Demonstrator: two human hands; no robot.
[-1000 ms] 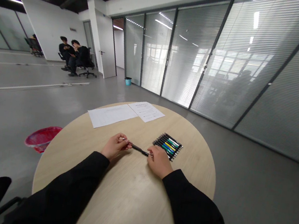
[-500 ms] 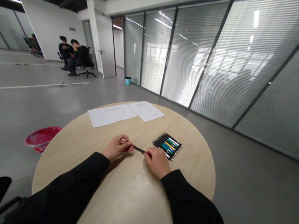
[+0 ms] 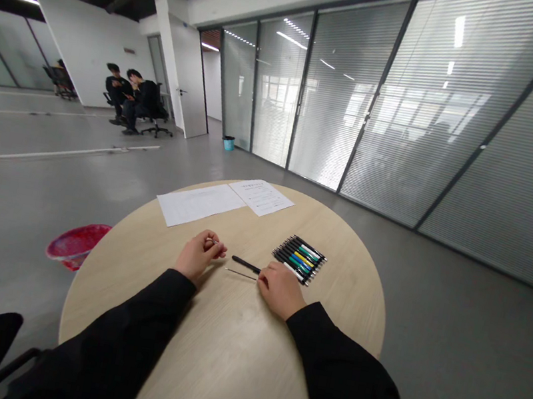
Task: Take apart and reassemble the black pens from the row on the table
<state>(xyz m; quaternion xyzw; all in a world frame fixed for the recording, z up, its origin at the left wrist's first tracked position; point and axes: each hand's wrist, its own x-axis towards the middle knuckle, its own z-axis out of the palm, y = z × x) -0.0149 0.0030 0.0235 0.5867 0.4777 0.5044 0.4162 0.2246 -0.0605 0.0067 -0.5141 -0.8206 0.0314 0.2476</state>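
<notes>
My right hand (image 3: 281,289) is closed near the middle of the table, its fingers on the near end of a black pen barrel (image 3: 245,263) that points left. Just below the barrel, a thin pen refill (image 3: 240,274) also reaches out from those fingertips. To the left, my left hand (image 3: 199,256) is pinched shut, apart from the barrel. A small thin piece shows at its fingers, too small to name. Beyond my right hand lies a neat row of several pens (image 3: 298,258), black with white, green, yellow and blue parts.
Two sheets of paper (image 3: 199,204) lie on the far side of the round wooden table (image 3: 219,367). A red basket (image 3: 77,244) stands on the floor to the left. Farther back are seated people (image 3: 143,102) and a blue bin (image 3: 228,143).
My left hand has moved left, away from the pen that both hands held. The barrel's left end and the thin refill now show between the hands. My right hand has hardly moved.
</notes>
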